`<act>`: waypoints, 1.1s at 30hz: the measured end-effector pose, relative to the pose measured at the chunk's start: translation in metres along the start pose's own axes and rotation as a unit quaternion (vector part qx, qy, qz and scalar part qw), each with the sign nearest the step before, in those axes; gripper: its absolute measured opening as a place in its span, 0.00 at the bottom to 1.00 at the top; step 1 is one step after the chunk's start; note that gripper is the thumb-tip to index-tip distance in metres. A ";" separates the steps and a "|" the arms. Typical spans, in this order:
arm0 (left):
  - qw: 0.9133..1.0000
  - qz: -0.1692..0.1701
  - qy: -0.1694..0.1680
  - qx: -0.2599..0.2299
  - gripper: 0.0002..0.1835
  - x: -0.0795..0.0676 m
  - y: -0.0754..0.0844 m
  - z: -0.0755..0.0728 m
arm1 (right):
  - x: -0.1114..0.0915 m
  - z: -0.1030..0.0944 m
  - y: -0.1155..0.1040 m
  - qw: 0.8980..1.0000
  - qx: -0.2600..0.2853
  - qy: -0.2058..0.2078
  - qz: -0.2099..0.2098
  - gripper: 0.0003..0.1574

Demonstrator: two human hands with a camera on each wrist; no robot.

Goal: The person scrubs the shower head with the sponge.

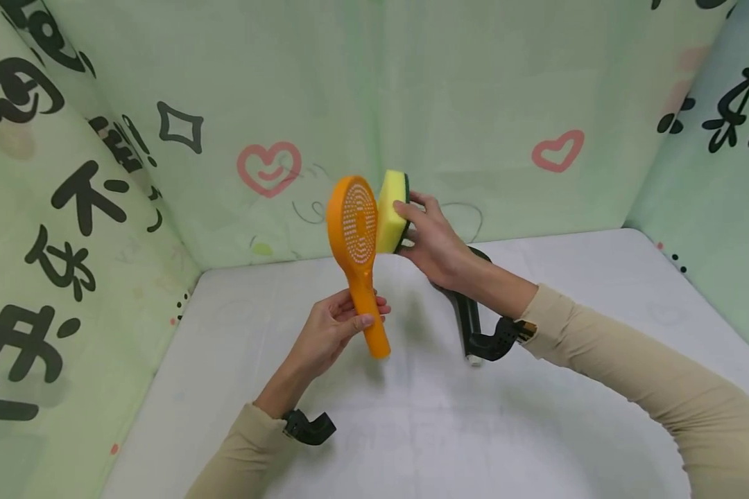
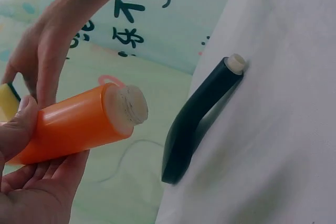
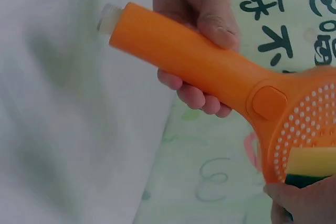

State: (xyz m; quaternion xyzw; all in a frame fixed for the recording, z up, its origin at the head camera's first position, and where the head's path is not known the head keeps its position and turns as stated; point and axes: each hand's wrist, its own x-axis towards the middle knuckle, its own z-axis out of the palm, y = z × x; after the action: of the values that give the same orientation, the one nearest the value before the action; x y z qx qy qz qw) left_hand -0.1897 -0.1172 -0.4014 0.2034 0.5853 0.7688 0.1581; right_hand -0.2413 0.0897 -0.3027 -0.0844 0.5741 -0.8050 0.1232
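Observation:
An orange shower head (image 1: 353, 225) with a round, perforated face stands nearly upright above the table. My left hand (image 1: 332, 331) grips its handle, thumb on one side and fingers behind. The handle's pale threaded end (image 2: 132, 109) shows in the left wrist view. My right hand (image 1: 433, 239) pinches a yellow sponge (image 1: 391, 211) with a dark green scouring side. The sponge's yellow side faces the perforated face and sits right beside it; in the right wrist view the sponge (image 3: 312, 162) overlaps the face's edge. Whether they touch, I cannot tell.
A black shower head (image 1: 467, 322) with a white threaded end lies on the white-covered table (image 1: 412, 430), partly hidden behind my right forearm. Green printed curtains (image 1: 462, 83) close off the back and both sides. Each wrist wears a black camera mount (image 1: 311, 427).

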 end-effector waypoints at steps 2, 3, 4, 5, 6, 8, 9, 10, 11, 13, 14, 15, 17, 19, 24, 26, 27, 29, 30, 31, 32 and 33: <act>1.000 -0.006 -0.004 0.000 0.20 0.001 -0.001 0.002 | -0.004 0.005 0.005 0.993 -0.096 -0.003 -0.072 0.40; 1.000 -0.009 -0.005 0.002 0.19 0.002 -0.001 0.003 | -0.006 0.007 0.010 0.982 -0.154 -0.010 -0.109 0.41; 1.000 -0.012 -0.003 0.006 0.19 0.003 -0.001 0.004 | -0.008 0.009 0.015 0.964 -0.219 -0.020 -0.149 0.41; 1.000 -0.016 0.001 0.008 0.20 0.004 -0.001 0.004 | -0.009 0.011 0.020 0.940 -0.283 -0.030 -0.188 0.41; 1.000 -0.020 0.006 0.009 0.20 0.005 0.000 0.004 | -0.011 0.011 0.026 0.912 -0.340 -0.038 -0.226 0.41; 0.999 -0.031 0.029 0.009 0.21 0.006 0.001 0.004 | -0.014 0.011 0.036 0.855 -0.426 -0.058 -0.291 0.42; 0.998 -0.034 0.042 0.010 0.21 0.006 0.002 0.003 | -0.015 0.011 0.040 0.830 -0.453 -0.070 -0.318 0.41; 0.998 -0.039 0.056 0.007 0.21 0.006 0.002 0.002 | -0.015 0.010 0.044 0.808 -0.474 -0.081 -0.341 0.41; 0.997 -0.042 0.065 0.002 0.21 0.006 0.003 0.002 | -0.015 0.009 0.046 0.791 -0.490 -0.088 -0.356 0.41; 0.996 -0.051 0.073 -0.001 0.21 0.005 0.004 0.001 | -0.012 0.006 0.047 0.769 -0.506 -0.099 -0.378 0.41; 0.996 -0.054 0.070 0.000 0.21 0.004 0.004 0.001 | -0.009 0.005 0.046 0.762 -0.509 -0.101 -0.387 0.41; 0.996 -0.058 0.061 0.002 0.21 0.004 0.004 0.002 | -0.006 0.003 0.043 0.756 -0.511 -0.098 -0.397 0.41; 0.997 -0.066 0.046 0.016 0.22 0.002 0.004 0.004 | 0.003 -0.001 0.033 0.745 -0.512 -0.081 -0.420 0.40; 0.996 -0.070 0.040 0.040 0.23 0.001 0.005 0.007 | 0.012 -0.006 0.020 0.727 -0.519 -0.061 -0.445 0.39; 0.990 -0.063 0.076 0.102 0.22 0.002 0.005 0.010 | 0.020 -0.015 -0.001 0.664 -0.570 -0.065 -0.480 0.36; 0.986 -0.058 0.098 0.121 0.21 0.004 0.004 0.009 | 0.016 -0.015 0.001 0.623 -0.598 -0.104 -0.494 0.33; 0.984 -0.055 0.110 0.130 0.21 0.005 0.004 0.009 | 0.013 -0.015 0.005 0.599 -0.612 -0.125 -0.501 0.32; 0.979 -0.052 0.132 0.147 0.22 0.008 0.003 0.008 | 0.006 -0.014 0.014 0.548 -0.643 -0.163 -0.509 0.31; 0.977 -0.053 0.139 0.154 0.23 0.009 0.003 0.008 | 0.004 -0.015 0.018 0.527 -0.655 -0.176 -0.512 0.30; 0.975 -0.056 0.144 0.159 0.24 0.009 0.002 0.009 | 0.001 -0.015 0.021 0.509 -0.665 -0.184 -0.515 0.31; 0.974 -0.059 0.148 0.162 0.25 0.010 0.002 0.009 | 0.000 -0.016 0.023 0.495 -0.675 -0.186 -0.514 0.31; 0.973 -0.063 0.151 0.164 0.25 0.010 0.001 0.009 | -0.001 -0.018 0.024 0.488 -0.682 -0.185 -0.513 0.32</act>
State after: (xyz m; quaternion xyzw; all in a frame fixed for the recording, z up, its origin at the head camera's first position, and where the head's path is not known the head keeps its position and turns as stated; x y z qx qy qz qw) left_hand -0.1937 -0.1047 -0.3969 0.0713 0.7324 0.6723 0.0805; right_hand -0.2429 0.0986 -0.3312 -0.5683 0.7631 -0.0486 -0.3039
